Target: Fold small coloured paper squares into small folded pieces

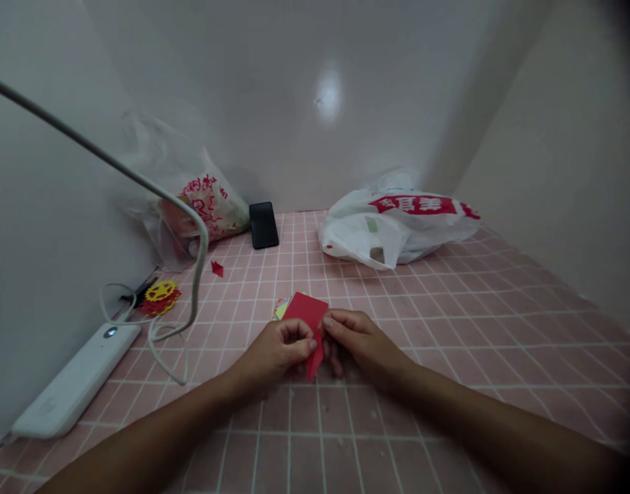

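Note:
A red sheet of paper (309,314), partly folded, is held just above the pink tiled surface (449,329) near its middle. My left hand (278,350) pinches the paper's near edge with thumb and fingers curled. My right hand (361,343) pinches the same edge from the right side. The two hands meet at the fold. A few coloured paper sheets (281,308) lie flat under the far left corner of the red one.
A black phone (263,224) leans on the back wall. Beside it sits a clear plastic bag (191,199); a white plastic bag (392,226) lies back right. Left: a white lamp base (73,387) with its cable (155,336), red and yellow paper cut-outs (160,296), a small red scrap (217,268).

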Available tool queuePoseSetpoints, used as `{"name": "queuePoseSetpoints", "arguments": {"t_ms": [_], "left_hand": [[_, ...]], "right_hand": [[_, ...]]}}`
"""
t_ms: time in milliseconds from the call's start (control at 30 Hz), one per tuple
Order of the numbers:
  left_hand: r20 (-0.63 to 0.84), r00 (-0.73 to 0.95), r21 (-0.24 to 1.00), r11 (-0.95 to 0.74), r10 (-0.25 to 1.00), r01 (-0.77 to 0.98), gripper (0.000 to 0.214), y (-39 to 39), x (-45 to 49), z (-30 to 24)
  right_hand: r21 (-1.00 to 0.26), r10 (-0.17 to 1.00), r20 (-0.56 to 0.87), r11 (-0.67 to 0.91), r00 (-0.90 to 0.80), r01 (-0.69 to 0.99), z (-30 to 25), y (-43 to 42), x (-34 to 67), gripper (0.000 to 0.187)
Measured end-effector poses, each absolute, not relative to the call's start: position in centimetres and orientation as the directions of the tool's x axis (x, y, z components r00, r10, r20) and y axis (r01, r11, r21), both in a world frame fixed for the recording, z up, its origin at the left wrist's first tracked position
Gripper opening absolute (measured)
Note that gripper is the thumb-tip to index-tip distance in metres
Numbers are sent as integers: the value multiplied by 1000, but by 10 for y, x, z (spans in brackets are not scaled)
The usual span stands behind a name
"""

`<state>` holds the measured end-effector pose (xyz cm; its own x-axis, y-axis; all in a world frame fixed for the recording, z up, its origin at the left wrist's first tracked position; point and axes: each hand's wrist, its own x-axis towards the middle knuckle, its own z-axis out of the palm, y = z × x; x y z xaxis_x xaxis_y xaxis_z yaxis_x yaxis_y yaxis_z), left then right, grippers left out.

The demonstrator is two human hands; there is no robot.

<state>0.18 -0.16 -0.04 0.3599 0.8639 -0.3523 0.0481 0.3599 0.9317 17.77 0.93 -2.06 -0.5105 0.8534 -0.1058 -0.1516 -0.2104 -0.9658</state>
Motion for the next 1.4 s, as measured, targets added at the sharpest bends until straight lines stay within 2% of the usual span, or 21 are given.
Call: {"name": "queuePoseSetpoints", "arguments": {"t_ms": [133, 333, 700, 1400], "left_hand": [[-328, 342, 940, 341, 880, 23, 29, -1, 2, -1], [-337, 338, 932, 361, 879, -8, 30, -1, 2, -2], [-286, 342, 950, 313, 895, -23, 29, -2, 1, -1], [-260, 344, 953, 297, 902, -58, 29, -3, 2, 0]], "right_hand": [[-948, 849, -112, -247, -516, -201, -21, 10, 178, 30], [-972, 855, -107, -198, -507, -129, -22, 10, 177, 26], [-942, 836, -105, -256, -538, -215, -23, 10, 176, 29], [-952, 816, -96, -243, -571, -186, -21, 9, 177, 31]]}}
